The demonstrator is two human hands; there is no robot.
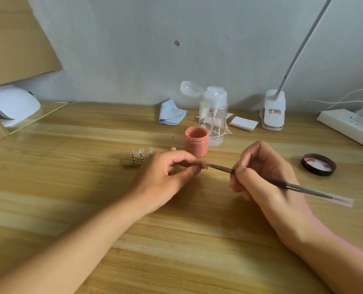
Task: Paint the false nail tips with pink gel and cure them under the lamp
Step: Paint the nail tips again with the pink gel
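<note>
Your left hand (pixel 165 172) pinches a nail tip (pixel 204 165) between thumb and forefinger, the other fingers curled under; only the tip's small pinkish end shows past your fingertips. Your right hand (pixel 265 177) grips the brush (pixel 220 168) like a pen, fingers curled tight round the shaft. The bristle end meets the nail tip, and the handle runs back over your hand to a clear sleeve on its far end.

All this sits just in front of the jar (pixel 196 144), which stands open on the table (pixel 91 198) with pink gel up to its rim. Left of the jar, half hidden behind your left hand, is the stand (pixel 131 165), a low bar carrying three pegs with clear tips (pixel 140 151) on top. Far left of the jar, at the wall, the white curing lamp (pixel 12 105) sits beside cardboard (pixel 17 39).

Right of the jar, well apart, the black lid (pixel 318 164) lies upside down with pink smears inside. Just behind the jar stands a clear pump bottle (pixel 213 115), its cap flipped open. A folded pale cloth (pixel 172 113) lies behind and left of the jar, a white pad (pixel 243 123) behind and right, then a clip-on desk light (pixel 272 111) and, farthest right, a power strip (pixel 346 126).
</note>
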